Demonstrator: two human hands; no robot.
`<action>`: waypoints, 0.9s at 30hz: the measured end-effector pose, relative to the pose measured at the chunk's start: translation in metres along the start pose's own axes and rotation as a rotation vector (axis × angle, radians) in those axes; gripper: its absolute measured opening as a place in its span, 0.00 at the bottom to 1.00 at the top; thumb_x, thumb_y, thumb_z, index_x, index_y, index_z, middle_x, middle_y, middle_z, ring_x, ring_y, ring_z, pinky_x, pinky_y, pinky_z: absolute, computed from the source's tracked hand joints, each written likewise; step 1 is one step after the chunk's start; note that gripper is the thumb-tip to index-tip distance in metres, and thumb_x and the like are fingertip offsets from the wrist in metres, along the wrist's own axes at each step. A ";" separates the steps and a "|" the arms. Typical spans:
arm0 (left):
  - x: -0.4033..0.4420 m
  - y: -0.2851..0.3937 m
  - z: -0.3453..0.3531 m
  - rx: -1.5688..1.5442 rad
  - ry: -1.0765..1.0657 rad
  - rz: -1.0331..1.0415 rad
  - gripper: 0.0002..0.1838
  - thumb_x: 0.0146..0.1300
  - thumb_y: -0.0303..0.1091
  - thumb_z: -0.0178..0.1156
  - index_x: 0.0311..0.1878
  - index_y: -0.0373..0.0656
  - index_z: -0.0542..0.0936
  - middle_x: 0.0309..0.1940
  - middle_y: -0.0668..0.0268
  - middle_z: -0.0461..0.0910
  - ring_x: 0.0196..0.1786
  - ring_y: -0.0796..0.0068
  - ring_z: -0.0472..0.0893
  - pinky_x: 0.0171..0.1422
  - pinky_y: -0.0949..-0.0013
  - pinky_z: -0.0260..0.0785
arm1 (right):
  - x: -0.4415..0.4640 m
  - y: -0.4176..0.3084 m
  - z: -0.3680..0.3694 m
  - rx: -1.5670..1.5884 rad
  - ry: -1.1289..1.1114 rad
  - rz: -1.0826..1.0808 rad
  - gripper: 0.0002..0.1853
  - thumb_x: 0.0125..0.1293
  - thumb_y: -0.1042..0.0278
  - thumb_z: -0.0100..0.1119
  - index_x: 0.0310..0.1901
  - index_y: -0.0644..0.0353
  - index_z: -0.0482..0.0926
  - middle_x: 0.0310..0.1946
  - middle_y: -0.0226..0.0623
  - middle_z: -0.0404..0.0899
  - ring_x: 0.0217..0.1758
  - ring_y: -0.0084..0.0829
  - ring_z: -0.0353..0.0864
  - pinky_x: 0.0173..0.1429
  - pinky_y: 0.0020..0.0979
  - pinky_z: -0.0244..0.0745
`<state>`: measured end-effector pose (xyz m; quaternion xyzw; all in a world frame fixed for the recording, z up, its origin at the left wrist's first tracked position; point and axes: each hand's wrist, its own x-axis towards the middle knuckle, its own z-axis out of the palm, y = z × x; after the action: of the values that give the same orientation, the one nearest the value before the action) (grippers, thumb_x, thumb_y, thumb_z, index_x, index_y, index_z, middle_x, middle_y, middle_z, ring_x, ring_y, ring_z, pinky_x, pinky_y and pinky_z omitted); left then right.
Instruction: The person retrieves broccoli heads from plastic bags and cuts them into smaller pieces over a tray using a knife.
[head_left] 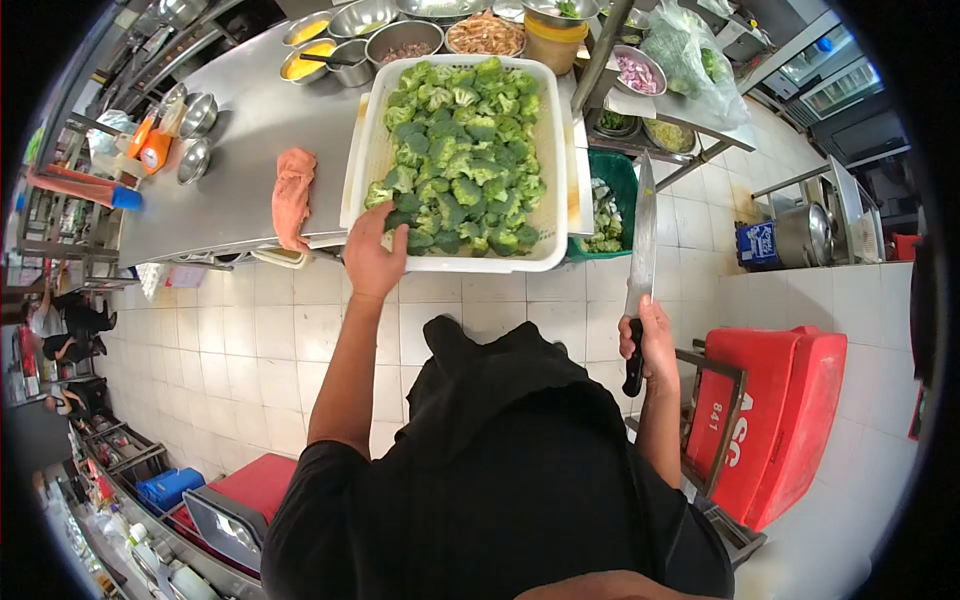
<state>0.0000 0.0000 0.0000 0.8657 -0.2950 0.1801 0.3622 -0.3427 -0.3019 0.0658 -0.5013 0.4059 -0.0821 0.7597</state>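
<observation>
My right hand [652, 340] is wrapped round the black handle of a large kitchen knife [643, 245], whose long blade points up and away from me. My left hand [376, 255] is at the near left corner of a white basket tray [552, 130]. Its thumb and fingers are apart over the rim, next to the nearest broccoli florets [465, 160]; whether the fingertips touch them I cannot tell. The florets are heaped over most of the tray, which sits at the counter's front edge.
A crumpled pink cloth [293, 195] lies on the steel counter [240, 130]. Metal bowls [404, 42] line the back. A green basket [630, 190] stands below right of the tray. A red cooler box [770, 420] is at my right. People [80, 325] stand far left.
</observation>
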 end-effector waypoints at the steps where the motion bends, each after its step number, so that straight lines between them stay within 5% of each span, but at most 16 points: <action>1: -0.001 -0.010 0.003 -0.007 0.018 -0.026 0.22 0.62 0.37 0.72 0.59 0.44 0.84 0.54 0.55 0.86 0.58 0.54 0.85 0.62 0.56 0.76 | 0.002 0.001 -0.002 -0.025 0.002 -0.016 0.20 0.78 0.45 0.60 0.52 0.53 0.70 0.21 0.28 0.69 0.15 0.19 0.66 0.18 0.25 0.63; 9: -0.034 0.079 0.048 0.003 0.100 -0.192 0.19 0.65 0.36 0.71 0.55 0.35 0.86 0.50 0.52 0.88 0.51 0.50 0.87 0.59 0.55 0.78 | -0.015 0.022 -0.183 0.016 0.111 -0.043 0.13 0.77 0.60 0.64 0.52 0.55 0.72 0.21 0.26 0.69 0.15 0.18 0.65 0.17 0.25 0.61; 18: -0.040 0.172 0.115 0.068 0.120 -0.237 0.24 0.69 0.33 0.67 0.65 0.34 0.80 0.61 0.52 0.82 0.64 0.53 0.79 0.69 0.55 0.71 | -0.013 -0.010 -0.279 0.103 0.140 -0.052 0.16 0.76 0.65 0.64 0.59 0.56 0.73 0.22 0.23 0.67 0.16 0.15 0.62 0.19 0.24 0.61; 21: -0.024 0.200 0.128 -0.058 0.161 -0.213 0.25 0.68 0.30 0.66 0.67 0.34 0.78 0.62 0.53 0.80 0.65 0.54 0.77 0.71 0.55 0.69 | -0.001 -0.025 -0.291 0.132 0.148 -0.086 0.16 0.76 0.65 0.64 0.59 0.56 0.72 0.22 0.23 0.67 0.16 0.15 0.62 0.19 0.24 0.61; 27: 0.056 0.291 0.188 -0.087 0.092 0.155 0.22 0.66 0.23 0.65 0.64 0.34 0.79 0.60 0.51 0.80 0.65 0.49 0.77 0.72 0.53 0.67 | 0.041 -0.044 -0.307 0.137 0.179 -0.067 0.13 0.76 0.65 0.64 0.53 0.56 0.72 0.22 0.24 0.67 0.16 0.15 0.62 0.18 0.25 0.61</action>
<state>-0.1253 -0.3232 0.0542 0.8147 -0.3515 0.2340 0.3974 -0.5179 -0.5581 0.0287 -0.4521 0.4485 -0.1793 0.7499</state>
